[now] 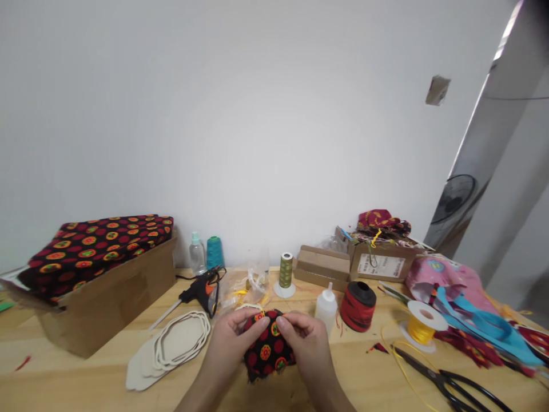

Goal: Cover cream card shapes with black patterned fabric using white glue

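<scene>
Between my two hands, near the front of the table, is a small piece of black fabric (pixel 271 350) printed with red, orange and green round motifs. My left hand (pixel 235 337) pinches its upper left edge, thumb on the face and fingers behind. On the upper right edge, my right hand (pixel 303 337) grips it the same way. The fabric's lower edge looks frayed and hangs loose. A bit of yellow shows at its top edge. Whatever lies behind the fabric is hidden.
Left are cut-out board shapes (pixel 169 349), a glue gun (pixel 199 290) and a box (pixel 115 303) of folded printed cloth (pixel 98 246). Right stand a white squeeze bottle (pixel 326 306), a red thread cone (pixel 358 306), a yellow cord spool (pixel 422 323) and black-handled scissors (pixel 441 377).
</scene>
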